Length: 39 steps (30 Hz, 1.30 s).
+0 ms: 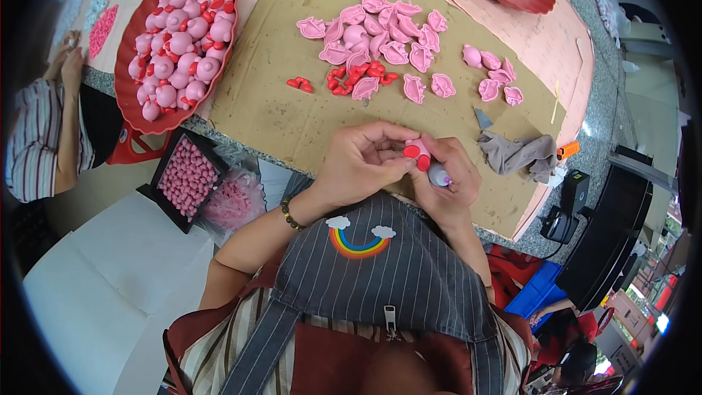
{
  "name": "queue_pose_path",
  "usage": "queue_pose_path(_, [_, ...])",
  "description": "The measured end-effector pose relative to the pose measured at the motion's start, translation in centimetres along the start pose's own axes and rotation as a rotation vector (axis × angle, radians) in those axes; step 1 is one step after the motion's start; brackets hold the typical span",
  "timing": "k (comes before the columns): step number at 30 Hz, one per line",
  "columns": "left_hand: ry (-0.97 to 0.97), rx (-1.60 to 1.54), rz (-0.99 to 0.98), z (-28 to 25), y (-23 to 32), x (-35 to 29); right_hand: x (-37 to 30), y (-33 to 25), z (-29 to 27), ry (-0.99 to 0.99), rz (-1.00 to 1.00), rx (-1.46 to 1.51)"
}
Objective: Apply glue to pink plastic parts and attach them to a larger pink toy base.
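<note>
Pressure oughta be light: our left hand (360, 162) and right hand (455, 175) pinch the pink piece (417, 143), red bits (423, 163) at six o'clock.

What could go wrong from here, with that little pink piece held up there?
The pink piece is small, so it might slip from the fingers. The right hand also holds a tube, which could make its grip clumsier. The tray, heaped with balls, sits near the table's edge; a bump might spill some.
</note>
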<state>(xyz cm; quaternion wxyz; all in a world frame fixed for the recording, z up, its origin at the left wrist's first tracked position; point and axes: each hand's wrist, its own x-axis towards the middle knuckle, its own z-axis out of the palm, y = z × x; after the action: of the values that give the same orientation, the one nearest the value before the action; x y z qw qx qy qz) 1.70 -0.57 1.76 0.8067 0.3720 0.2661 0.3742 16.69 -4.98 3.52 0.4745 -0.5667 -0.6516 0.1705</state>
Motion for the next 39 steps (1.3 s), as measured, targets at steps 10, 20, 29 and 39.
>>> queue_pose_path(10, [0.033,0.102,-0.058,0.5,0.0,-0.2,-0.8,0.7,0.1,0.021,-0.100,-0.067])
queue_pose_path(20, [0.043,0.085,-0.086,0.4,-0.1,-0.2,-0.9,1.0,0.3,0.045,-0.091,-0.072])
queue_pose_path(29, [0.063,-0.027,0.087,0.1,-0.1,-0.4,0.3,0.0,0.3,-0.056,-0.038,0.013])
queue_pose_path(39, [0.308,0.749,0.418,-4.6,7.3,-0.9,2.5,-0.5,1.8,-0.098,0.163,0.176])
